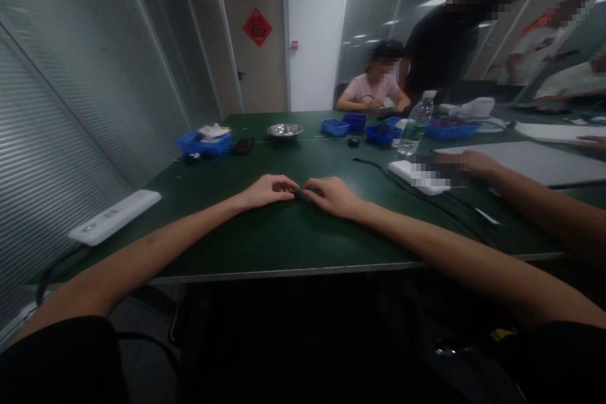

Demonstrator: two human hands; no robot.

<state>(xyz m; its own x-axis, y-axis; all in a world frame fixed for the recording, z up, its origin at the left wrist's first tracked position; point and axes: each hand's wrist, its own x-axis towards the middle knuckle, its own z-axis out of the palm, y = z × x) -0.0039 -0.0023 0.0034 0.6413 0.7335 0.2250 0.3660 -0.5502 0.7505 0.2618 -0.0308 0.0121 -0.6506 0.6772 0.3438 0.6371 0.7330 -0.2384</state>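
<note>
Over the middle of the green table [265, 246], my left hand [269, 192] and my right hand [334, 196] meet fingertip to fingertip. Between them is a small, thin, dark green piece [297, 190], pinched by the fingers of both hands. Its kind is too small and dim to make out, and my fingers cover most of it. Both forearms come in over the table's front edge. Beyond my hands stands a shiny metal bowl [285, 132] with something small and pale inside.
A blue tray [204, 144] with white tissue lies far left, a white power strip [116, 217] nearer. To the right are a white box with a cable [419, 177], a water bottle [416, 124], blue trays [335, 127] and another person's arm [516, 192]. More people are behind.
</note>
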